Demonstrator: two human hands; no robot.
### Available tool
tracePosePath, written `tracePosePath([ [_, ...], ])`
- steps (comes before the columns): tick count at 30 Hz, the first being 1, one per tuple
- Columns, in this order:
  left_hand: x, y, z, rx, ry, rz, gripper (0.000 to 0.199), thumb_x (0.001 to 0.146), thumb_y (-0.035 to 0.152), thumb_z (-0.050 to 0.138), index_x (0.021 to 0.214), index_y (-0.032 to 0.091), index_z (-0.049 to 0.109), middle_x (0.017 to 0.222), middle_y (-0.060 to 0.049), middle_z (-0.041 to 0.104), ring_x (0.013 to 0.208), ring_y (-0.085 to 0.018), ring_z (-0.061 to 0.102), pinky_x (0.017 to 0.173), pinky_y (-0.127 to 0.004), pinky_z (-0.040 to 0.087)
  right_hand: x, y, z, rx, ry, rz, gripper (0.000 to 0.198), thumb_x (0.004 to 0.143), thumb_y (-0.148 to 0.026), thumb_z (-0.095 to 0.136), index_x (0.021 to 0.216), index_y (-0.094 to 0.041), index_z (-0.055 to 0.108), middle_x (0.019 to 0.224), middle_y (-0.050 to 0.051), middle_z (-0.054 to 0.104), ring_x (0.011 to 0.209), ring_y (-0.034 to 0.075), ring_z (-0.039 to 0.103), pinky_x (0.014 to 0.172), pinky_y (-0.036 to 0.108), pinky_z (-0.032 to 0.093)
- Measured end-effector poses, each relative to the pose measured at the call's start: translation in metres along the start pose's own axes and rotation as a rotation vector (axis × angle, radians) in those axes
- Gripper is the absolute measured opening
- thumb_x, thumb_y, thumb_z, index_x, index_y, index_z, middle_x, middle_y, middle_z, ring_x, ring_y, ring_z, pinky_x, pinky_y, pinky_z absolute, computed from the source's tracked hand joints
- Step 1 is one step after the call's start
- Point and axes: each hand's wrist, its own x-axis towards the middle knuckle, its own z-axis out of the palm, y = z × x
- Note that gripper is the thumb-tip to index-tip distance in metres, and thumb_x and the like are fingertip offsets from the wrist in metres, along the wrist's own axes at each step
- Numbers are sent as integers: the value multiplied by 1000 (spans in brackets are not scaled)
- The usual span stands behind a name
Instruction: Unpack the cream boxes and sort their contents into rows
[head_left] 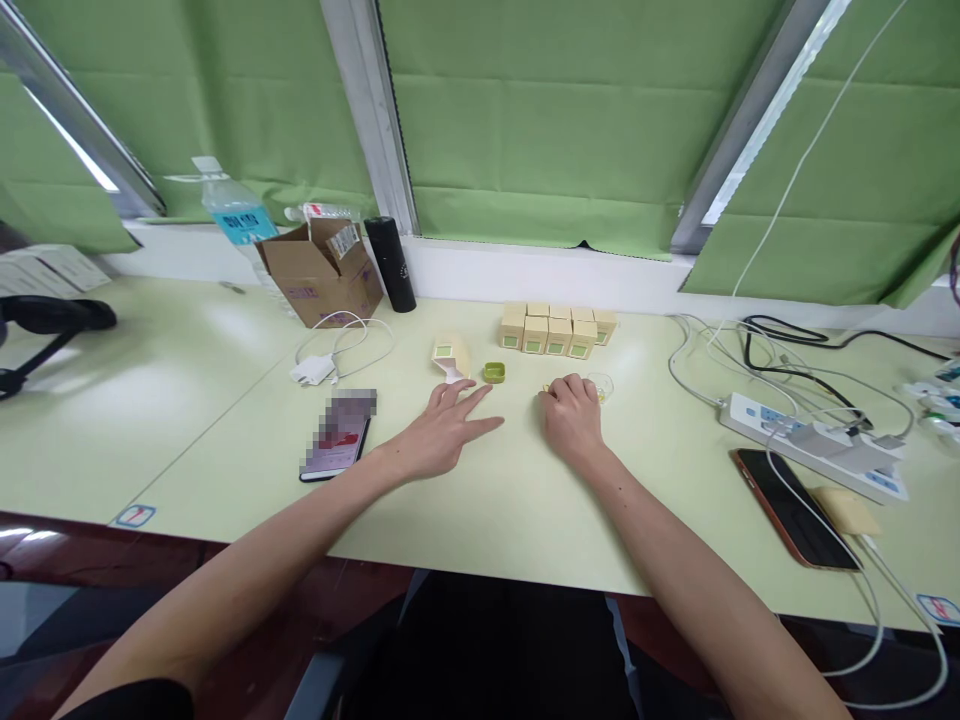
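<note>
The small olive-green, square-sided tub [494, 373] sat on the pale green bench [517, 510], between my two hands and nearer the left one. I judged it light and stiff, probably moulded plastic, with smooth walls that could slide under a fingertip; I would have pinched it across two opposite sides, low enough to spare the rim and avoid tipping it. My left hand [442, 437] was spread, its fingers apart, one fingertip just beside the tub and the others near an opened cream paper carton [448, 352], which looked thin-walled and easy to crush, so best held by its corners. My right hand [571, 412], well apart from the left, was curled low over the bench; something yellowish showed at its edge, but I could not tell whether the fingers were clamped on it. Just beside it lay a clear, thin, rounded piece [604, 382], partly hidden. Beyond stood a cluster of small cream cartons with green squares [558, 328], and farther left a brown cardboard box [330, 295] and a black cylindrical flask [391, 265]
</note>
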Motion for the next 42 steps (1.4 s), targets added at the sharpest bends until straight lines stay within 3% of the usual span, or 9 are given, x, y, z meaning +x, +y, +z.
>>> tracePosePath([
  [4,-12,-7,-11,-148,-25,56,49,73,-2,53,92,32,82,140,-5,70,148,-38,42,117,-68,34,0,0,1,9,1,5,29,73,7,60,70,-20,71,83,9,62,89,25,40,80,40,26],
  [8,-4,-17,-23,-335,189,2,36,75,6,49,47,27,59,89,-3,80,125,-31,58,113,-59,43,0,0,0,12,-4,9,28,71,7,60,71,-20,70,83,10,62,90,25,41,80,40,26],
  [13,21,-16,-24,-340,328,-134,27,82,14,51,80,27,74,92,-7,78,119,-31,57,103,-53,50,1,-1,-1,1,-3,9,26,72,5,61,72,-19,71,83,9,62,90,25,41,81,40,27],
  [17,50,-11,-13,-276,305,-172,27,91,27,55,66,25,66,73,-9,70,113,-34,58,99,-54,48,1,0,-1,17,-32,27,22,73,1,63,75,-19,73,84,10,62,92,25,41,81,41,27],
  [20,66,-6,-4,-258,336,-208,11,88,25,63,78,24,64,80,-9,68,115,-34,56,98,-52,47,1,5,-3,42,-13,79,20,80,-4,64,83,-20,76,85,9,63,92,26,43,82,41,27],
  [24,66,1,4,-258,353,-251,16,85,22,68,99,23,58,105,-9,65,124,-32,53,100,-48,47,4,27,-8,135,129,265,20,90,-15,61,100,-22,77,94,10,67,100,29,48,87,43,31],
  [29,54,-2,12,-194,434,-173,5,92,23,60,97,23,58,101,-10,65,120,-33,55,99,-48,46,12,80,-3,288,258,623,22,92,-20,55,107,-21,71,99,10,70,103,30,52,90,45,35],
  [33,52,-4,14,-170,463,-143,5,93,21,57,97,23,60,93,-9,69,111,-33,57,96,-48,46,25,120,13,436,162,791,32,91,-21,52,120,-17,64,108,12,69,97,26,57,86,41,43],
  [42,48,-4,20,-129,505,-81,17,91,17,59,106,24,64,88,-8,72,105,-33,56,90,-47,44,53,160,39,369,-17,773,60,85,-13,58,144,-21,55,133,18,60,121,34,48,92,46,46],
])
